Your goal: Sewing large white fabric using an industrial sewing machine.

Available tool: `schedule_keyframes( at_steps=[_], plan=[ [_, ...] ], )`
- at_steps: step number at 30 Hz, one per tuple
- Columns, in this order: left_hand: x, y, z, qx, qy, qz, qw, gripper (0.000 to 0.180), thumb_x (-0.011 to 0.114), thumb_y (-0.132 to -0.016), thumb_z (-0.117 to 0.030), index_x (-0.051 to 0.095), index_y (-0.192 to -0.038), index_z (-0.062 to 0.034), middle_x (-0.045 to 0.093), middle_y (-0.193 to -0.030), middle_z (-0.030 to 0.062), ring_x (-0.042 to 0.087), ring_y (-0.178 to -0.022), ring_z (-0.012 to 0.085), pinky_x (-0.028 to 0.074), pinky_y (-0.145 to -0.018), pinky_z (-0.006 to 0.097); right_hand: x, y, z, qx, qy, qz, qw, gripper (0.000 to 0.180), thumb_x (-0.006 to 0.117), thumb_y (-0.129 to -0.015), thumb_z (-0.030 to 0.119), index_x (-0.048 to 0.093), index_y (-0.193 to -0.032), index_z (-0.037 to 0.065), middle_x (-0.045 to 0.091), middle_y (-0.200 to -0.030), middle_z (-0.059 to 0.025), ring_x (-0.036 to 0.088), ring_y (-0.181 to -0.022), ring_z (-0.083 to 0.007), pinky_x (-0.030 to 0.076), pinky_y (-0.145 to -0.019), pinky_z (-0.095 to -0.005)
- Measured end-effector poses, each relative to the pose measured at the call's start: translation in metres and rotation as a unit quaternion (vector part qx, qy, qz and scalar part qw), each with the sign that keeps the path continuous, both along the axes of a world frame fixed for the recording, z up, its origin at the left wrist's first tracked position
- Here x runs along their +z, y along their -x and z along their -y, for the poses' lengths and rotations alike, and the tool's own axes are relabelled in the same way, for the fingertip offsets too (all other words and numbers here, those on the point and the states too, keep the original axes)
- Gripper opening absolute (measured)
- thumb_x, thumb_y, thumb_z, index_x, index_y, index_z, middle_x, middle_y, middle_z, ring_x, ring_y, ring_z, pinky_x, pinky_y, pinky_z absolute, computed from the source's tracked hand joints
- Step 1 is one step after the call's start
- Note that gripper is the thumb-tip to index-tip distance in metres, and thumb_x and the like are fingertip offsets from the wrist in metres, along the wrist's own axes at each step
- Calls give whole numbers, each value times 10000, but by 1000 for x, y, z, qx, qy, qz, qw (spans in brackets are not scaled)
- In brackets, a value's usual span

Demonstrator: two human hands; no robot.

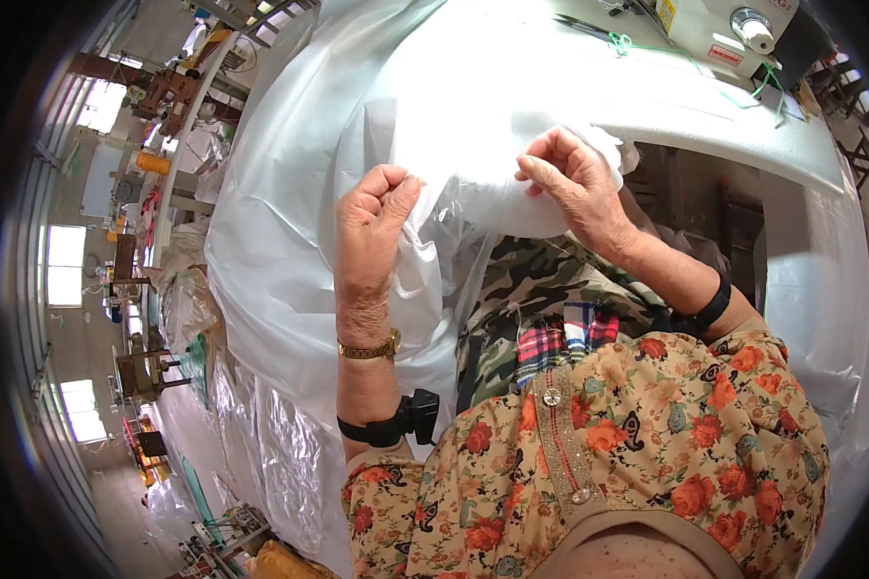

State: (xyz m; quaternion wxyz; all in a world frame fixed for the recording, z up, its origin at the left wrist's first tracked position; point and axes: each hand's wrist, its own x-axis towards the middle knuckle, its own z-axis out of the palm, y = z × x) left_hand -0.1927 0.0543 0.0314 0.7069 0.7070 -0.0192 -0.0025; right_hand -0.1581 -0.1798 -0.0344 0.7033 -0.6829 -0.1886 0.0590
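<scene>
A large, thin, white translucent sheet [290, 222], shiny like plastic, spreads over the work table and hangs in folds toward my lap. My left hand [375, 207] is closed, with thumb and forefinger pinching a gathered edge of this sheet. To its right, my right hand [574, 183] is also closed, its thumb and forefinger pressed together above the sheet. Glare hides what lies between those fingertips, if anything. White folds bunch up behind and beside the right hand.
A white sewing machine [734, 39] stands at the far right of the table [734, 145]. Dark thread snips [584, 27] and loose green thread [622, 44] lie near it. An opening under the table shows at right. Along the left are cluttered benches and an orange thread cone [153, 162].
</scene>
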Motion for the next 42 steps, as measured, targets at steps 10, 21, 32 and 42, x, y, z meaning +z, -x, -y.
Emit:
schedule_keyframes(
  at_steps=[10, 21, 32, 42],
  plan=[
    [-2, 1, 5, 10, 10, 1, 1000, 104, 628, -931, -70, 629, -984, 20, 626, -814, -36, 526, -714, 9, 418, -646, 164, -10, 25, -19, 218, -72, -248, 941, 209, 687, -905, 258, 650, -952, 58, 643, -927, 23, 544, -781, -32, 428, -690, -204],
    [-15, 9, 10, -48, -47, -47, 997, 77, 649, -914, -58, 609, -953, -4, 658, -795, -19, 552, -680, 4, 440, -611, 158, 30, 51, -17, 322, -135, -196, 916, 286, 541, -998, 246, 591, -857, 2, 636, -766, -32, 596, -683, -92, 507, -665, -266],
    [-20, 13, 22, -32, -9, -46, 998, 144, 624, -943, -139, 608, -930, 4, 606, -734, -49, 481, -678, -2, 390, -599, 167, 43, 62, -20, 195, 68, 33, 978, 249, 618, -948, 228, 560, -805, 32, 597, -645, -64, 585, -549, -184, 457, -504, -314],
    [-38, 15, 24, -72, 3, -79, 994, 88, 577, -958, -70, 622, -967, 5, 642, -882, -12, 559, -763, 20, 464, -676, 171, 43, 60, -30, 147, 88, 271, 947, 198, 595, -926, 173, 518, -805, 37, 548, -585, -146, 555, -520, -351, 425, -511, -438]
  ],
)
